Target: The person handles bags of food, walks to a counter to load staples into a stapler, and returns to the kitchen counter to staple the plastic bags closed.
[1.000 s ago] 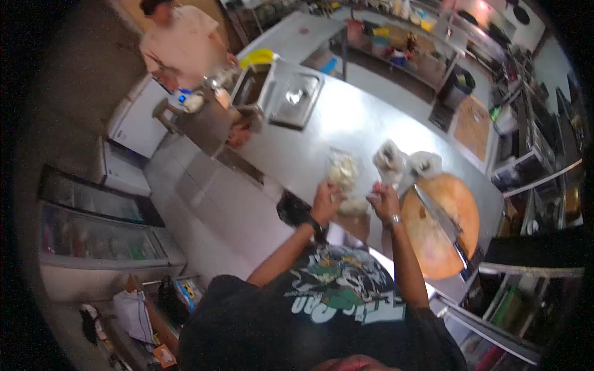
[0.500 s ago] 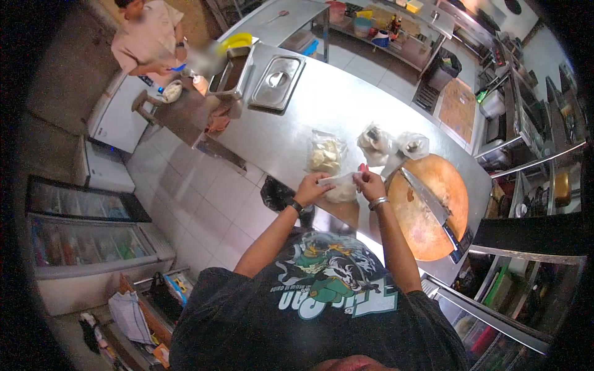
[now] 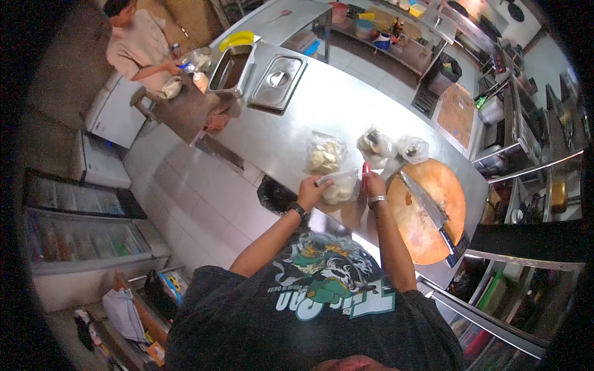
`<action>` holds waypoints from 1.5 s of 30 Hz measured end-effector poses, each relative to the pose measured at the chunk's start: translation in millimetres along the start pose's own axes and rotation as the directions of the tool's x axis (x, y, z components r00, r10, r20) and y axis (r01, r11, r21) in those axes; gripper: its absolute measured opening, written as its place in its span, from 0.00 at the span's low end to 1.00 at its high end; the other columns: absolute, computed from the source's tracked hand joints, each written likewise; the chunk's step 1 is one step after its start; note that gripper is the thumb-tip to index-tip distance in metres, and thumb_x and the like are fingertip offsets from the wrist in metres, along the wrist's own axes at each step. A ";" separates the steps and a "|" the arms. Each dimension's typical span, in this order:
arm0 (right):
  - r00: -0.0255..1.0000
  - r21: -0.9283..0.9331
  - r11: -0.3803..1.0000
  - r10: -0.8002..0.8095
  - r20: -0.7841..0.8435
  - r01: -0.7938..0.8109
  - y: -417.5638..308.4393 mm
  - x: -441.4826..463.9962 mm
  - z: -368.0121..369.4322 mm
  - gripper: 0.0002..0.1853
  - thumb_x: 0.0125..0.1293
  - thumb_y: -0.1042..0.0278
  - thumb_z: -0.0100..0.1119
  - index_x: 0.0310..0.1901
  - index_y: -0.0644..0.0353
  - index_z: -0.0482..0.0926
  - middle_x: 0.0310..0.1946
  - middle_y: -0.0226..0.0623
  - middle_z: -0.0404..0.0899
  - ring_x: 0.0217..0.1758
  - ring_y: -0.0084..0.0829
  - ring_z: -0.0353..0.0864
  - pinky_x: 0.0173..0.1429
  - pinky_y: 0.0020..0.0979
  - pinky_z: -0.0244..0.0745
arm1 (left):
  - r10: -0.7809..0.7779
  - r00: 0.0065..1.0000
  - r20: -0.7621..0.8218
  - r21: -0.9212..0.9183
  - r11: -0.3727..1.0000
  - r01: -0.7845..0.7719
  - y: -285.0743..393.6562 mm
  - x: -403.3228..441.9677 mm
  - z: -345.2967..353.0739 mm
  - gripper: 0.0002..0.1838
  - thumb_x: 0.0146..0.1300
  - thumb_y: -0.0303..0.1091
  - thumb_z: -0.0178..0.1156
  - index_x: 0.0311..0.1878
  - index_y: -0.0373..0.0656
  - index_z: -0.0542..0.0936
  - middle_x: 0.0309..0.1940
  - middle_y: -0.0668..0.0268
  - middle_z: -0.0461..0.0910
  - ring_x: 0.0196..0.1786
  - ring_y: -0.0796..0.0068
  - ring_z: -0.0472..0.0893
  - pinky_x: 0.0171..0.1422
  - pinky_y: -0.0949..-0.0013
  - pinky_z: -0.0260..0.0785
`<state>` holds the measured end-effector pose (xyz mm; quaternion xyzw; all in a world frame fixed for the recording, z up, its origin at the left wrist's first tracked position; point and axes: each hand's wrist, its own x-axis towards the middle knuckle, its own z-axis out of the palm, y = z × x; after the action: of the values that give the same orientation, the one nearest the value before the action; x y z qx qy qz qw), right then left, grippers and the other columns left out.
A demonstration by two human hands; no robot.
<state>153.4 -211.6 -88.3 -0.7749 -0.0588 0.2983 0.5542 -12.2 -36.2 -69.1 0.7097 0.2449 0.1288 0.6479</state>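
Note:
My left hand [image 3: 311, 191] pinches the top edge of a clear plastic bag [image 3: 340, 190] with pale contents. At the bag's other side, my right hand [image 3: 375, 186] is closed on a small red object [image 3: 366, 168], held upright. Just beyond lies a second bag of pale pieces [image 3: 326, 154] on the steel table [image 3: 346, 93]. Two more knotted-looking bags, one [image 3: 374, 146] behind my right hand and one [image 3: 413, 148] further right, stand near a round wooden board [image 3: 433, 229]. A large knife [image 3: 427, 201] rests across that board.
A lidded steel tray [image 3: 278, 82] and an open steel pan [image 3: 232, 70] sit at the table's far left. Beyond them a person [image 3: 139, 46] holds something blue over a clear bowl [image 3: 199, 60]. A black bag [image 3: 274, 196] hangs by the table's near edge.
The red object now stands upright in my right hand, and the bag's edge has left that hand's fingertips. The other person's hand has moved to the clear bowl.

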 end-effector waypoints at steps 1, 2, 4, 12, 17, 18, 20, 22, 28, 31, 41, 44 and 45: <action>0.985 0.616 0.772 0.072 0.156 -0.154 -5.2 -2.6 -2.2 0.18 0.62 0.63 0.59 0.51 0.61 0.72 0.39 0.40 0.79 0.35 0.37 0.81 0.40 0.38 0.80 | 0.014 1.000 0.004 0.039 0.999 -0.014 2.2 -1.0 1.9 0.16 0.61 0.41 0.69 0.39 0.35 0.86 0.30 0.63 0.86 0.33 0.80 0.81 0.39 0.70 0.73; 0.999 0.745 0.666 0.052 0.000 -0.034 -5.4 -13.3 0.4 0.14 0.61 0.72 0.57 0.48 0.57 0.70 0.35 0.34 0.78 0.36 0.31 0.80 0.38 0.31 0.79 | 0.009 1.000 -0.001 0.032 0.999 -0.009 4.6 -3.3 4.0 0.16 0.61 0.41 0.69 0.39 0.35 0.86 0.30 0.63 0.86 0.33 0.80 0.81 0.39 0.70 0.73; 0.998 0.803 0.593 -0.007 -0.058 0.051 -55.7 -46.1 13.1 0.15 0.60 0.74 0.58 0.49 0.58 0.69 0.35 0.34 0.78 0.37 0.31 0.80 0.38 0.30 0.79 | -0.015 1.000 -0.021 0.009 1.000 0.015 10.6 -6.9 7.1 0.17 0.60 0.44 0.69 0.39 0.36 0.86 0.30 0.61 0.86 0.33 0.77 0.82 0.40 0.69 0.73; 0.899 0.167 0.886 -0.411 -0.152 0.433 -81.9 -51.7 47.7 0.13 0.62 0.69 0.63 0.45 0.60 0.72 0.34 0.36 0.83 0.32 0.28 0.83 0.38 0.28 0.77 | 0.153 0.986 -0.067 0.180 0.974 -0.139 5.0 -8.4 19.8 0.17 0.59 0.46 0.69 0.38 0.39 0.87 0.32 0.57 0.86 0.36 0.68 0.84 0.45 0.66 0.73; 0.883 -0.075 0.887 -0.461 -0.082 0.456 -66.5 -43.6 48.0 0.13 0.61 0.65 0.64 0.42 0.61 0.74 0.32 0.38 0.83 0.36 0.32 0.84 0.43 0.33 0.77 | 0.196 0.979 -0.058 0.156 0.970 -0.185 -0.7 -8.0 21.7 0.18 0.58 0.48 0.70 0.37 0.40 0.87 0.31 0.58 0.85 0.38 0.68 0.84 0.45 0.66 0.73; 0.883 -0.075 0.886 -0.463 -0.076 0.458 -67.2 -44.0 48.3 0.13 0.61 0.65 0.64 0.42 0.61 0.74 0.32 0.38 0.83 0.36 0.32 0.84 0.43 0.33 0.77 | 0.204 0.976 -0.080 0.189 0.964 -0.187 0.2 -8.5 21.0 0.18 0.58 0.48 0.70 0.37 0.40 0.87 0.32 0.58 0.85 0.38 0.68 0.84 0.45 0.66 0.73; 0.861 -0.147 0.856 -0.507 -0.043 0.496 -66.8 -44.8 47.4 0.14 0.61 0.62 0.63 0.42 0.61 0.74 0.31 0.40 0.83 0.35 0.38 0.84 0.43 0.37 0.77 | 0.212 0.971 -0.107 0.223 0.957 -0.185 1.2 -9.1 21.1 0.18 0.58 0.47 0.71 0.37 0.40 0.87 0.32 0.58 0.85 0.38 0.68 0.84 0.44 0.66 0.72; 0.835 -0.228 0.811 -0.550 0.015 0.539 -55.8 -38.0 44.2 0.14 0.62 0.62 0.63 0.42 0.61 0.74 0.29 0.38 0.82 0.31 0.36 0.81 0.39 0.36 0.76 | 0.129 0.989 -0.077 0.232 0.967 -0.108 8.2 -10.3 20.2 0.17 0.58 0.46 0.70 0.37 0.39 0.86 0.33 0.56 0.85 0.37 0.65 0.84 0.43 0.65 0.73; 0.798 -0.467 0.722 -0.600 -0.055 0.510 -57.8 -42.3 55.9 0.16 0.65 0.55 0.63 0.33 0.60 0.75 0.21 0.46 0.75 0.22 0.39 0.74 0.31 0.40 0.68 | 0.380 0.925 -0.002 0.331 0.873 -0.358 -43.9 1.3 30.7 0.16 0.56 0.40 0.69 0.40 0.38 0.85 0.35 0.56 0.85 0.39 0.57 0.83 0.45 0.62 0.75; 0.832 -0.433 0.796 -0.531 -0.161 0.424 -62.5 -45.0 60.5 0.21 0.68 0.47 0.58 0.27 0.59 0.76 0.20 0.45 0.77 0.24 0.49 0.79 0.29 0.42 0.71 | 0.169 0.985 -0.025 0.209 0.965 -0.161 -24.6 -8.6 31.7 0.16 0.56 0.38 0.68 0.43 0.38 0.84 0.41 0.58 0.86 0.41 0.62 0.84 0.46 0.64 0.76; 0.752 -0.390 0.778 -0.607 -0.259 0.493 -66.6 -49.7 65.7 0.21 0.67 0.50 0.59 0.25 0.60 0.76 0.17 0.47 0.76 0.23 0.49 0.80 0.28 0.42 0.72 | 0.222 0.975 0.009 0.257 0.942 -0.216 -8.6 -16.3 28.1 0.16 0.56 0.34 0.65 0.47 0.40 0.84 0.41 0.52 0.83 0.42 0.53 0.83 0.48 0.60 0.74; 0.765 -0.355 0.799 -0.585 -0.269 0.485 -61.4 -48.0 67.0 0.22 0.66 0.49 0.60 0.25 0.60 0.75 0.16 0.46 0.76 0.20 0.48 0.78 0.26 0.40 0.70 | 0.298 0.948 -0.114 0.321 0.914 -0.249 -16.3 -15.6 37.3 0.17 0.59 0.44 0.68 0.42 0.39 0.85 0.37 0.52 0.84 0.41 0.54 0.84 0.46 0.59 0.74; 0.769 -0.360 0.799 -0.583 -0.264 0.482 -62.9 -50.1 66.2 0.22 0.65 0.48 0.61 0.25 0.60 0.76 0.17 0.46 0.77 0.21 0.49 0.79 0.27 0.42 0.71 | 0.262 0.962 -0.074 0.335 0.915 -0.223 -17.7 -13.9 35.4 0.16 0.59 0.43 0.68 0.43 0.39 0.85 0.38 0.52 0.84 0.42 0.54 0.84 0.47 0.59 0.74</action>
<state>92.7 -154.3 -25.9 -0.8348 -0.2154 -0.0315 0.5057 -9.5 -73.0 -89.1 0.8225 0.2103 0.2077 0.4860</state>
